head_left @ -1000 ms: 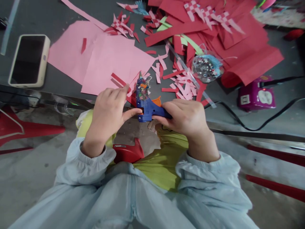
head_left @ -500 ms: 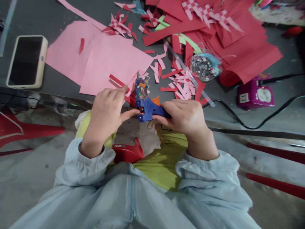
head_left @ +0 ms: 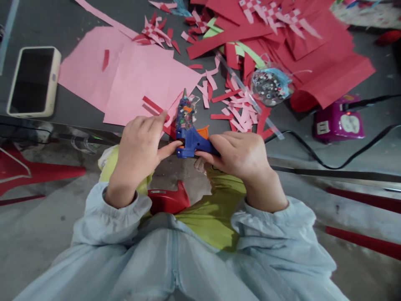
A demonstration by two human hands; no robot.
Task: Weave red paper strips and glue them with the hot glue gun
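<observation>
My right hand (head_left: 239,152) is wrapped round the handle of a blue glue gun (head_left: 188,142) with an orange trigger. Its nozzle points away from me, and small colourful bits cling to its front part. On the left, my left hand (head_left: 140,140) has its thumb tip against a gap in the rear of the gun's body. The other fingers stretch forward, apart from the thumb, above the table edge. Close to its index fingertip lie red paper strips (head_left: 155,106). Pink paper sheets (head_left: 140,79) spread beyond that hand.
A phone (head_left: 33,81) lies at the left. Cut pink and red strips (head_left: 239,108), a round clear container of beads (head_left: 271,85) and red sheets (head_left: 332,71) cover the right side. A black cable runs by a purple power adapter (head_left: 340,119). Woven paper pieces (head_left: 153,31) lie farther back.
The glue gun has shifted slightly left and away from me with my right hand. My left thumb stays against its rear; the left hand has barely moved.
</observation>
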